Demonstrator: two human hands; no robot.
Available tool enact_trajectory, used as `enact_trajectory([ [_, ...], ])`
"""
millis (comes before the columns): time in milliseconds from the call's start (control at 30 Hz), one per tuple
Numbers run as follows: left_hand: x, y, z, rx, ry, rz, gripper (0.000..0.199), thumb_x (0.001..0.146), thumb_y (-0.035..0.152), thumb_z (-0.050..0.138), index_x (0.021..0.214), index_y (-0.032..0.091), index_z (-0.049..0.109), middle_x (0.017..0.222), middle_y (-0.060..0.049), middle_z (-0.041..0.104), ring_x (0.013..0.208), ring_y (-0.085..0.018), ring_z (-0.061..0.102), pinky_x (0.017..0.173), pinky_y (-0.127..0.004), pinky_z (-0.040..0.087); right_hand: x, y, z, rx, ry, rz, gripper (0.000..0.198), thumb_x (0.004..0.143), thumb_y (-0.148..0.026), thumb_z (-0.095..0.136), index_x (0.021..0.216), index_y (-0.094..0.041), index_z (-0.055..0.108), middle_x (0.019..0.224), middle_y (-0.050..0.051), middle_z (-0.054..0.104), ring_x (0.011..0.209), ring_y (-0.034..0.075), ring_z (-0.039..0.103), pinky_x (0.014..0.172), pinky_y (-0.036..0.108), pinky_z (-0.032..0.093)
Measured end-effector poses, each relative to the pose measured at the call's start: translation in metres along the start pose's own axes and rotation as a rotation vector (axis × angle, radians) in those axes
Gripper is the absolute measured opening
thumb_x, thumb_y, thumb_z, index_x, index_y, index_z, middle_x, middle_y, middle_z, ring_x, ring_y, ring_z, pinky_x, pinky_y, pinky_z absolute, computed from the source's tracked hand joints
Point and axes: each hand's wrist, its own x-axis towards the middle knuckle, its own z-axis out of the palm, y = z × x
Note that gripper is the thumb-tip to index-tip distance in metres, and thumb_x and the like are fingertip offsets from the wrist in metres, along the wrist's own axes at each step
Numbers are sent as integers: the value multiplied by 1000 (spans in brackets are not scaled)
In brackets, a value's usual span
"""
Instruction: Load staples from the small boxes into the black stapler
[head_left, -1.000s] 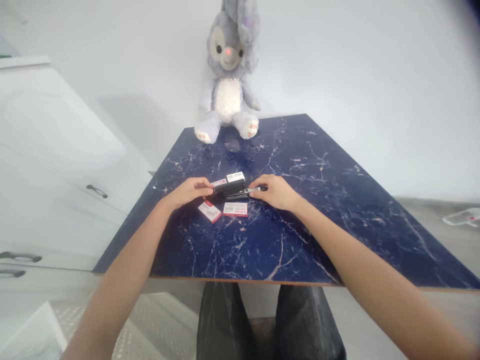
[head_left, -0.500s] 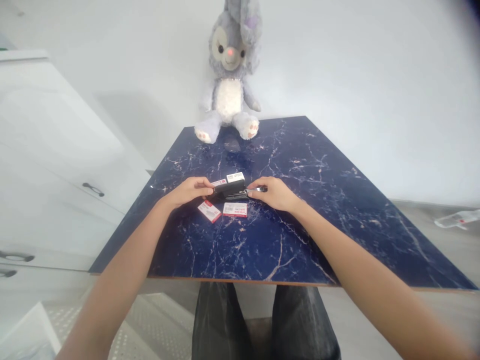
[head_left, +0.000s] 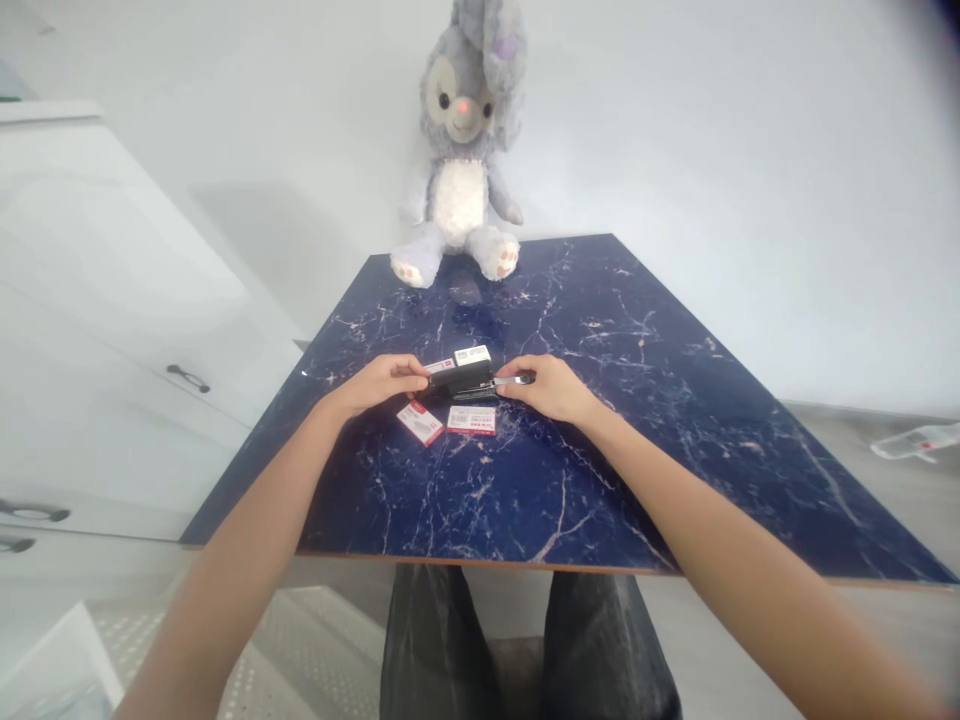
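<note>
A black stapler (head_left: pixel 463 378) lies on its side or tilted on the blue table, between my two hands. My left hand (head_left: pixel 384 380) pinches its left end between thumb and fingers. At the right end a metal part with a black tip (head_left: pixel 514 379) sticks out, and the closed fingers of my right hand (head_left: pixel 549 388) grip it there. Close in front are two small red-and-white boxes, one angled (head_left: pixel 420 422) and one straight (head_left: pixel 472 420). Behind the stapler sit a white box (head_left: pixel 473 354) and another red-and-white box (head_left: pixel 441 365), partly hidden.
A grey plush rabbit (head_left: pixel 459 190) sits at the back edge of the marbled blue table (head_left: pixel 600 480), against the wall. White cabinets (head_left: pixel 112 330) with dark handles stand to the left. On the floor at right lies a clear plastic item (head_left: pixel 915 440).
Almost nothing differs. Both hands keep their hold on the stapler, and the view has shifted very slightly.
</note>
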Motion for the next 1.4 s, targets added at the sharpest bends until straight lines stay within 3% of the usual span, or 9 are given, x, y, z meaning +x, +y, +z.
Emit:
enact_trajectory([
  [767,0,1,1,2,7,-5,36,74,46,78,94,18,70,92,-4,73,87,-20,69,81,-32,52,-1,0,3,-42,-2,-5,19,79,-32,72,96,-27,75,101,-1,75,90,18,68,87,32,51],
  [900,-3,4,1,-5,-5,9,35,76,44,78,97,18,69,95,-5,73,90,-21,69,84,-34,52,-1,-1,0,-45,-12,-16,28,80,-32,71,107,-26,72,107,1,74,92,18,68,87,32,51],
  [1100,-9,13,-2,-66,-239,22,58,71,32,83,124,21,63,117,-10,69,104,-25,67,90,-39,54,0,4,-19,-380,247,-57,33,81,-13,55,110,-20,69,105,7,73,100,25,63,92,38,47],
  [1233,-8,12,-2,-30,-220,6,53,68,30,84,117,21,65,108,-7,71,100,-23,68,89,-37,54,1,15,-18,-499,179,-53,24,82,-18,57,101,-20,71,98,8,72,94,26,62,89,38,46],
  [1400,-6,7,-1,-26,-216,7,50,69,30,83,115,21,66,107,-6,72,100,-22,68,89,-36,54,4,24,-9,-462,177,-89,21,86,-21,57,100,-22,72,99,5,72,94,23,60,90,36,45],
])
